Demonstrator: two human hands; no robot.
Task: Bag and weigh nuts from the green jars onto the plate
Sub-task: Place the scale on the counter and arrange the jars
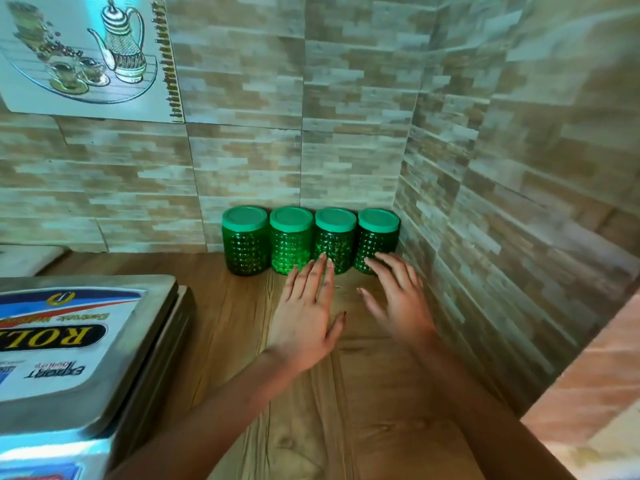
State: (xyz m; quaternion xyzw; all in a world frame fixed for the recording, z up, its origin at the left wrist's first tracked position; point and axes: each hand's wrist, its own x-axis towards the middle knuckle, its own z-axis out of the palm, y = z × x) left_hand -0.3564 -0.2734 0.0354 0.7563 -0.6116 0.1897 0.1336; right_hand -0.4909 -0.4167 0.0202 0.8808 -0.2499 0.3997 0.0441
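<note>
Several green studded jars with green lids stand in a row against the back wall: the leftmost jar [245, 240], a second jar [290, 239], a third jar [334, 237] and the rightmost jar [377, 237] in the corner. My left hand [306, 313] stretches forward with straight fingers, its fingertips at the foot of the second and third jars. My right hand [398, 296] is spread open just in front of the rightmost jar, its fingertips near or on the glass. Neither hand holds anything. An electronic scale with a steel plate [86, 341] sits at the left.
The jars stand on a wooden counter [346, 393]. Tiled walls [519, 202] close the corner at the back and right. A tile with a teapot picture [86, 53] is on the wall at upper left. A reddish ledge [595, 393] shows at lower right.
</note>
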